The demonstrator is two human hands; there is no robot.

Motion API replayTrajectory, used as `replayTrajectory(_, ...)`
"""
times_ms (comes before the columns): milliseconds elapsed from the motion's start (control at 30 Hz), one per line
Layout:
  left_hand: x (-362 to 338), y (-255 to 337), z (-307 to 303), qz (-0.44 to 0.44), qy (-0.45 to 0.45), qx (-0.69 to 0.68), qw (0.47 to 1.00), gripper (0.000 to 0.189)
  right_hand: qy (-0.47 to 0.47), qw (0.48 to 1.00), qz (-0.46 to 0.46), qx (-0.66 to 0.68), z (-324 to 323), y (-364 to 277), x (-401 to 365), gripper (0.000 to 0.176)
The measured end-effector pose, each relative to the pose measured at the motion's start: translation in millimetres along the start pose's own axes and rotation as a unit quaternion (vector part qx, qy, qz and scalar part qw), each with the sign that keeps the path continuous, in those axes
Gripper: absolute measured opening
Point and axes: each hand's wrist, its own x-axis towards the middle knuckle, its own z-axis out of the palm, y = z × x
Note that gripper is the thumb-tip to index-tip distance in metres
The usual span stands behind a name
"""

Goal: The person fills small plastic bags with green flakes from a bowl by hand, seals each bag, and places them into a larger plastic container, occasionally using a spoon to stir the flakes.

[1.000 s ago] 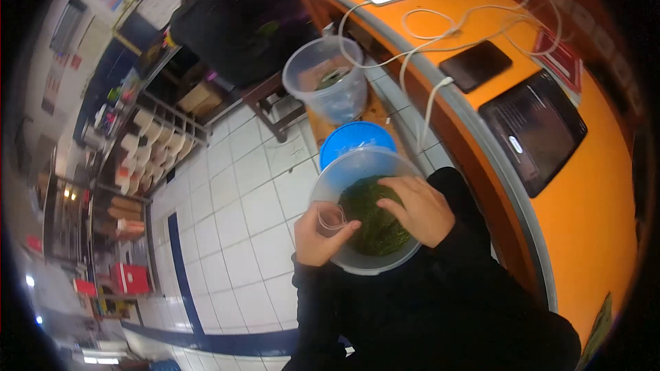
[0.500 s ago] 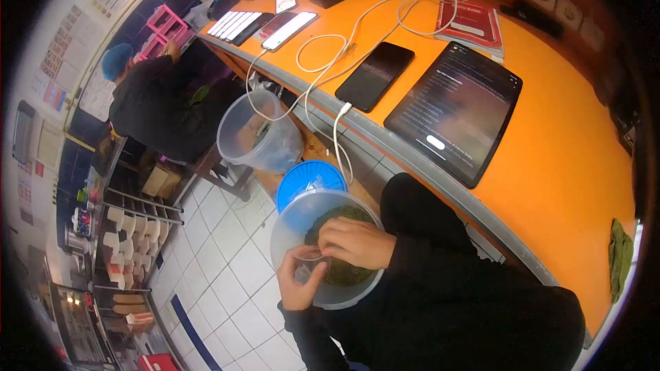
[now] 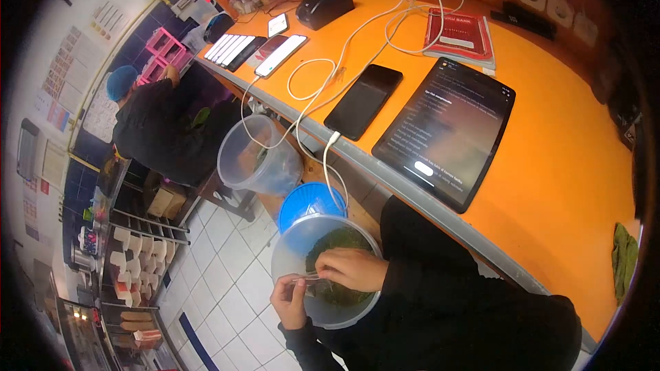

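Over a translucent plastic bucket, both my hands meet at a small clear plastic bag. My left hand pinches the bag's edge between thumb and fingers. My right hand is closed at the other end of that edge, its fingertips close to the left ones. Most of the bag is hidden or hard to see against the bucket. Below the hands, dark green crumbled leaf material lies in the bucket.
A blue lid and a second translucent bucket stand behind. On the orange counter lie a tablet, a black phone, white cables and a red book. A person in a blue hair cover works at left.
My hands have drawn the bag's opening from a rounded shape to a thin, nearly straight edge. The view has tilted, so the bucket and hands appear slightly lower.
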Motion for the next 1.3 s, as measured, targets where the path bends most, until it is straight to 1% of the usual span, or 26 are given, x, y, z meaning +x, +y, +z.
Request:
replayTrajectory(167, 1.7, -3.0, -4.1, -0.004, 0.002, 0.003, 1.000, 0.011, 0.007, 0.999, 0.002, 0.037, 4.5, 4.0, -3.5, 0.018)
replayTrajectory(233, 2.7, -4.8, -4.4, 0.003, 0.011, 0.006, 1.000, 0.011, -0.012, 0.996, 0.068, 0.061, 2.3, 1.8, -5.0, 0.020)
replayTrajectory(267, 3.6, -6.1, -4.1, 0.012, 0.015, 0.012, 1.000, 0.012, -0.013, 0.996, 0.066, 0.061, 2.7, 3.4, -4.9, 0.020)
replayTrajectory(333, 5.1, -6.5, -3.0, 0.023, 0.021, 0.017, 0.999, 0.012, -0.010, 0.992, 0.097, 0.086, 4.1, 6.9, -4.5, 0.023)
replayTrajectory(400, 6.2, -5.2, -0.9, 0.015, 0.008, -0.009, 1.000, 0.013, 0.000, 0.991, 0.096, 0.089, 3.7, 6.7, -3.8, 0.024)
replayTrajectory(467, 8.2, -6.7, 0.5, 0.023, 0.013, -0.019, 0.999, 0.014, 0.005, 0.992, 0.091, 0.086, -0.6, 6.8, -0.8, 0.024)
replayTrajectory(533, 3.3, -7.6, -0.4, 0.024, 0.033, -0.024, 0.999, 0.015, 0.001, 0.981, 0.136, 0.137, 1.6, 5.4, -1.1, 0.023)
replayTrajectory(600, 2.0, -6.2, -1.3, 0.002, 0.020, 0.008, 1.000, 0.014, -0.011, 0.983, 0.125, 0.134, 2.9, 9.1, -0.2, 0.022)
replayTrajectory(667, -0.2, -0.2, -0.1, 0.005, 0.026, 0.000, 1.000, 0.013, -0.017, 0.985, 0.116, 0.130, 3.0, 9.1, 1.1, 0.021)
replayTrajectory(767, -0.1, -0.7, -0.6, 0.008, 0.002, -0.014, 1.000, 0.015, -0.025, 0.986, 0.117, 0.115, 0.9, 4.8, 3.9, 0.020)
replayTrajectory(900, -0.7, -5.9, -2.9, 0.002, 0.000, -0.022, 1.000, 0.015, 0.004, 0.988, 0.110, 0.105, 6.4, 8.3, 2.0, 0.019)
replayTrajectory(967, -0.5, 1.6, -1.6, -0.011, -0.004, -0.014, 1.000, 0.017, 0.024, 0.988, 0.110, 0.107, 8.5, 10.5, 0.8, 0.018)
replayTrajectory(1000, -1.4, -1.8, -4.4, -0.009, -0.011, -0.012, 1.000, 0.017, 0.028, 0.991, 0.099, 0.087, 9.4, 11.0, -0.2, 0.017)
replayTrajectory(1067, 2.4, -1.6, -3.0, 0.032, -0.034, 0.050, 0.998, 0.017, 0.042, 0.994, 0.085, 0.062, 9.0, 12.5, -1.3, 0.017)
replayTrajectory(1133, 3.1, 2.6, 1.9, 0.031, -0.042, 0.059, 0.997, 0.020, 0.030, 0.996, 0.081, 0.018, 10.0, 12.5, -3.6, 0.016)
replayTrajectory(1200, 8.4, 6.7, 2.6, 0.128, -0.034, 0.211, 0.968, 0.024, 0.039, 0.996, 0.073, 0.015, 10.6, 16.3, -4.4, 0.015)
replayTrajectory(1233, 10.6, 23.0, 9.5, 0.127, -0.022, 0.216, 0.968, 0.027, 0.027, 0.997, 0.069, -0.014, 10.9, 17.2, -4.7, 0.015)
replayTrajectory(1267, 13.7, 37.1, 14.3, 0.130, -0.029, 0.218, 0.967, 0.027, 0.014, 0.997, 0.065, -0.043, 11.2, 17.5, -5.2, 0.015)
replayTrajectory(1300, 16.4, 49.9, 18.7, 0.145, -0.041, 0.239, 0.959, 0.026, 0.019, 0.997, 0.066, -0.042, 11.6, 16.8, -5.6, 0.015)
